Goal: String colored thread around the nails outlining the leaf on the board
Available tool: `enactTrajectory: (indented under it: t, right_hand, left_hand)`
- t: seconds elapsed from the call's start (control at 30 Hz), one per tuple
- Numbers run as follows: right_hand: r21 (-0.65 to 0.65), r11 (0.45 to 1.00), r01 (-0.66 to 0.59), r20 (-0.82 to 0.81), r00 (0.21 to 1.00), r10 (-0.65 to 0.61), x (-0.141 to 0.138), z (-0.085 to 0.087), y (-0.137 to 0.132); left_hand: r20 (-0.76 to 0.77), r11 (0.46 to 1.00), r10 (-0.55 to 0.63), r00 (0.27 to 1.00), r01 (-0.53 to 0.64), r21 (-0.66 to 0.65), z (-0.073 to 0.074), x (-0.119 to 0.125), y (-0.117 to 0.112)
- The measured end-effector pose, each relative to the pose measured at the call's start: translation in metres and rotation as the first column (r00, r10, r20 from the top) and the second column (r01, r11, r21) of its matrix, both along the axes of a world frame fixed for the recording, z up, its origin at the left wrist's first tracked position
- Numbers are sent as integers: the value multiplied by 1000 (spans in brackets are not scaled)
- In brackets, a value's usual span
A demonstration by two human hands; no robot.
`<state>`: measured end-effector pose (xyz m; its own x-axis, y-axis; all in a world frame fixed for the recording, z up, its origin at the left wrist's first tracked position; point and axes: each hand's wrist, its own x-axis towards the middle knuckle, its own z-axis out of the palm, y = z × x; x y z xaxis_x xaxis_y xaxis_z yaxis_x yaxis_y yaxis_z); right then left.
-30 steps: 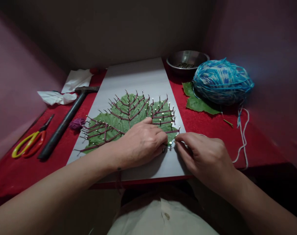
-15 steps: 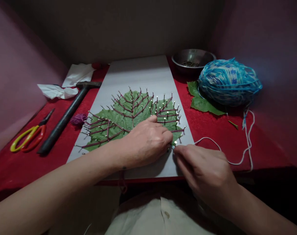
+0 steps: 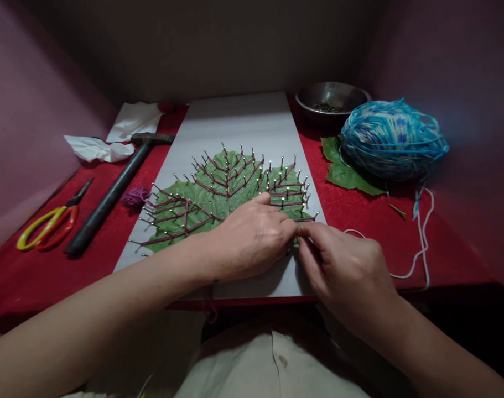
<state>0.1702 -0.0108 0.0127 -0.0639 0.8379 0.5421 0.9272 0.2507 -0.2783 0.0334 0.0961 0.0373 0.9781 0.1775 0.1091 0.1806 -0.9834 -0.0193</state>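
Observation:
A large green leaf (image 3: 214,205) lies on a white board (image 3: 239,119), with several nails standing along its edge and veins. Dark purple yarn (image 3: 243,187) runs between the nails. My left hand (image 3: 262,232) rests over the leaf's lower right part, fingers curled downward; what they hold, if anything, is hidden. At the leaf's right edge my right hand (image 3: 349,268) pinches a pale strand of yarn, its fingertips close to the left hand's and beside a nail. The strand (image 3: 354,232) shows behind the right hand, on the side of the blue and white yarn ball (image 3: 395,141).
On the red cloth (image 3: 98,271) at left lie scissors (image 3: 55,224), a hammer (image 3: 110,193), a small purple yarn ball (image 3: 136,197) and white paper (image 3: 135,121). A metal bowl (image 3: 332,94) with thin dark pieces stands at back right. Another leaf (image 3: 347,176) lies partly under the big ball.
My right hand has moved up and slightly left along the leaf's right edge, drawing the pale yarn with it. My left hand stays nearly in place. The view has shifted slightly.

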Motion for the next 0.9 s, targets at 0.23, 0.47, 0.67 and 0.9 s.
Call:
enactTrajectory:
  t: [0.23,0.47,0.67,0.9]
  right_hand:
    - [104,977,-184,197,967,161,12,-14,-16]
    - [80,984,-159,159,977,145,21,-20,-21]
    - [47,973,-224,226,952,209,25,-11,-20]
    - [-18,967,-254,251,935,251,30,-6,-17]
  left_hand:
    - [-17,1000,6,1000,-6,1,0,0,0]
    - [0,1000,0,1000,0,-9,0,0,0]
    - [1,999,2,1000,-2,-38,0,0,1]
    - [-6,995,21,1000,-21,-95,1,-1,1]
